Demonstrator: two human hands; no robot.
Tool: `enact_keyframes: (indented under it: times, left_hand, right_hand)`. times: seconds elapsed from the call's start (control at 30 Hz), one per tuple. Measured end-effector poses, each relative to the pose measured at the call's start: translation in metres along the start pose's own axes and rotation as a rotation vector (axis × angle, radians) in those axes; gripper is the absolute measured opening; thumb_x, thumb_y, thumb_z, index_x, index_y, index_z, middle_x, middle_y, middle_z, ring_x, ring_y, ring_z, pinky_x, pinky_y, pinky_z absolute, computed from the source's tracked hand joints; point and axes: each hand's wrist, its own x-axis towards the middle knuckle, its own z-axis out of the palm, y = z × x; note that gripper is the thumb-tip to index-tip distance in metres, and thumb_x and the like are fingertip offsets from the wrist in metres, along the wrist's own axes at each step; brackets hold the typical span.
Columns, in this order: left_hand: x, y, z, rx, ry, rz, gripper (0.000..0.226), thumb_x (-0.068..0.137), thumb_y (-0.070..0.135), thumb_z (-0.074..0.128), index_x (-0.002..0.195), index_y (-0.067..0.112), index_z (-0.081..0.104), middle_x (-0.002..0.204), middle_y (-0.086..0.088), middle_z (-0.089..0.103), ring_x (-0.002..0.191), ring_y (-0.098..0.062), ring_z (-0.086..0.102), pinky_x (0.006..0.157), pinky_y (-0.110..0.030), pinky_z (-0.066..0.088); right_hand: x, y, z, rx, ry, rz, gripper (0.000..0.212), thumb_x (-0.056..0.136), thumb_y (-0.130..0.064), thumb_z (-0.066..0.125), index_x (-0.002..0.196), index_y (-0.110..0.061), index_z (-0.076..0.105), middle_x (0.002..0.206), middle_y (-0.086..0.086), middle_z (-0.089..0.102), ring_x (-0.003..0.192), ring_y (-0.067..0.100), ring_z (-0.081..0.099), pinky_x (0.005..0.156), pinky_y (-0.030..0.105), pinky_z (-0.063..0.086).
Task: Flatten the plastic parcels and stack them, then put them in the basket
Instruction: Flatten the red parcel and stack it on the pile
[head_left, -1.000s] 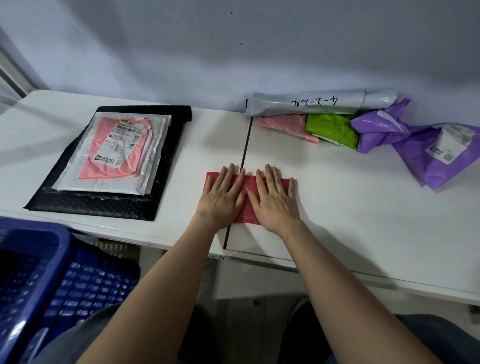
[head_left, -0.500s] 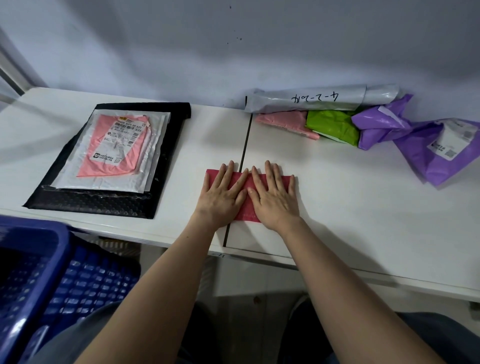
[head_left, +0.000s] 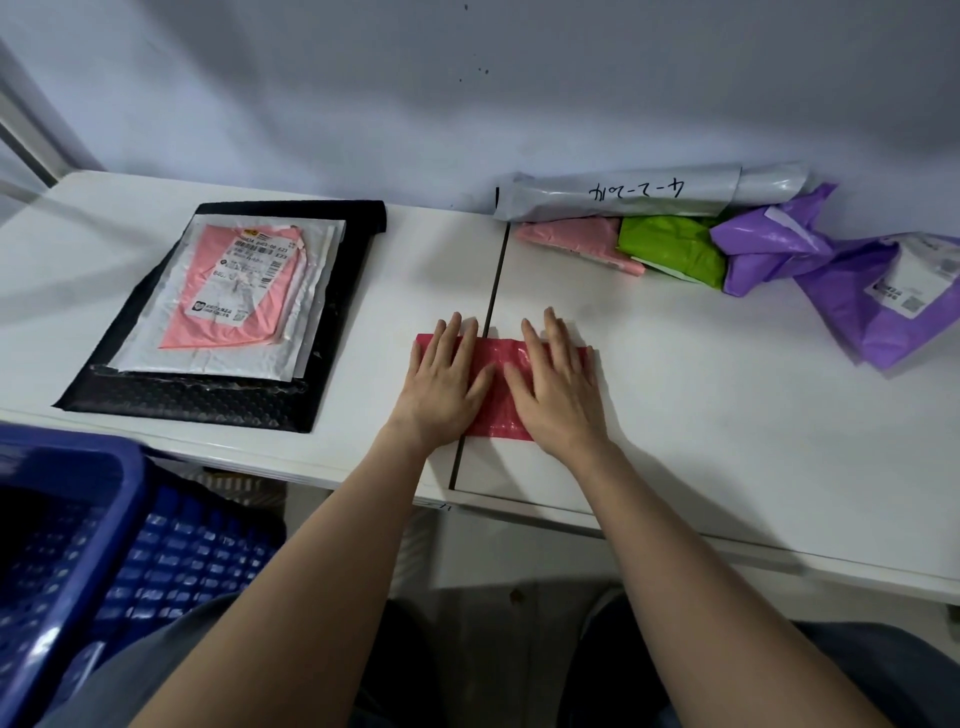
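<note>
Two hands lie palm-down, side by side, on one red parcel near the front edge of the white table. The left hand and the right hand both have straight, slightly spread fingers pressing the film flat; neither grips it. The thumbs nearly meet over the parcel's middle. The red parcel is a thin rectangle of glossy, finely wrinkled plastic, lying across the dark seam that divides the tabletop.

At 10 o'clock from the hands sits a flattened stack: a black mailer with a dimpled bubble texture at the bottom, a white padded mailer on it, and a pink film bag with a printed shipping label on top. All three are rectangular and lie flat.

At 1 to 2 o'clock, against the wall, the unflattened parcels are grouped: a long grey parcel with handwritten marks, rolled into a tube; a pink parcel just below it; a green parcel, puffy and glossy, touching the pink one; and a crumpled purple parcel with a white label at the far right.

At 8 o'clock, below table level, stands the blue basket, rigid plastic with a perforated lattice wall.
</note>
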Motion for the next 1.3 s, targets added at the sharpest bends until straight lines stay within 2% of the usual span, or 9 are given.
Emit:
enact_keyframes:
  times: [0.1,0.27,0.43,0.57,0.67,0.83,0.97,1.17,1.3]
  left_hand:
    - [0.003,0.000,-0.009,-0.064,0.034,-0.011,0.064,0.096,0.031,0.041,0.150,0.011,0.013,0.156,-0.008,0.020,0.146,-0.025,0.013,0.119,-0.038,0.006]
    - [0.008,0.003,-0.026,-0.025,0.093,-0.055,0.058,0.085,0.023,0.055,0.141,0.018,0.038,0.132,-0.005,0.049,0.127,-0.027,0.039,0.107,-0.038,0.027]
    - [0.007,0.008,-0.044,-0.051,0.068,-0.051,0.035,0.080,0.018,0.055,0.112,0.027,0.066,0.108,-0.001,0.055,0.107,-0.024,0.049,0.094,-0.038,0.036]
    - [0.009,0.000,-0.072,-0.277,0.224,-0.023,0.027,0.072,0.003,0.059,0.093,0.013,0.072,0.095,-0.001,0.049,0.085,-0.017,0.055,0.080,-0.024,0.050]
    - [0.010,-0.010,-0.099,-0.390,0.368,-0.029,0.024,0.072,-0.010,0.061,0.087,0.005,0.072,0.098,-0.007,0.048,0.080,-0.011,0.053,0.073,-0.005,0.047]
    - [0.003,-0.046,-0.137,-0.189,0.622,-0.107,0.016,0.073,0.013,0.072,0.084,0.024,0.076,0.083,0.002,0.046,0.085,-0.020,0.048,0.078,-0.030,0.038]
    - [-0.011,-0.066,-0.170,-0.349,0.603,-0.271,0.021,0.082,0.019,0.058,0.090,0.031,0.073,0.064,0.007,0.057,0.060,-0.010,0.052,0.060,-0.024,0.038]
    - [-0.023,-0.106,-0.209,-0.976,0.430,-0.361,0.026,0.093,0.020,0.041,0.099,0.017,0.066,0.090,0.000,0.065,0.073,-0.015,0.059,0.058,-0.021,0.047]
    - [-0.024,-0.143,-0.209,-1.020,0.385,-0.334,0.043,0.086,-0.001,0.056,0.127,0.013,0.056,0.101,-0.009,0.065,0.079,-0.019,0.062,0.070,-0.024,0.057]
  right_hand:
    - [0.002,0.000,-0.011,0.283,0.128,0.133,0.054,0.088,-0.018,0.055,0.138,-0.013,0.038,0.153,0.010,0.018,0.141,0.027,0.019,0.113,0.039,0.028]
    - [0.005,0.008,-0.032,0.207,0.147,0.292,0.054,0.076,-0.008,0.059,0.128,-0.010,0.043,0.131,0.013,0.037,0.124,0.031,0.035,0.098,0.037,0.038]
    - [0.010,0.001,-0.044,0.261,0.023,0.381,0.063,0.075,-0.009,0.057,0.132,-0.012,0.031,0.129,0.013,0.044,0.119,0.033,0.044,0.094,0.044,0.042]
    - [0.015,-0.016,-0.058,0.516,-0.008,0.438,0.051,0.076,-0.010,0.054,0.123,-0.019,0.036,0.098,0.005,0.061,0.092,0.029,0.063,0.081,0.039,0.052]
    - [0.021,-0.036,-0.069,0.584,0.068,0.325,0.028,0.079,-0.009,0.056,0.106,-0.015,0.054,0.088,-0.002,0.061,0.082,0.020,0.060,0.069,0.024,0.043]
    - [0.027,-0.085,-0.071,0.631,0.147,-0.011,0.021,0.078,0.005,0.056,0.093,-0.007,0.064,0.080,-0.003,0.060,0.074,0.012,0.054,0.063,0.005,0.037]
    - [0.036,-0.126,-0.051,0.447,0.219,-0.241,0.025,0.077,0.007,0.055,0.092,-0.007,0.069,0.094,0.013,0.063,0.089,0.029,0.057,0.078,0.019,0.041]
    - [0.039,-0.187,-0.026,0.239,0.123,-0.496,0.035,0.083,0.003,0.055,0.114,-0.007,0.067,0.132,0.013,0.052,0.123,0.030,0.045,0.105,0.030,0.036]
    - [0.050,-0.214,0.007,0.048,0.029,-0.598,0.033,0.087,-0.007,0.055,0.119,-0.008,0.063,0.140,0.017,0.047,0.130,0.035,0.040,0.108,0.047,0.038]
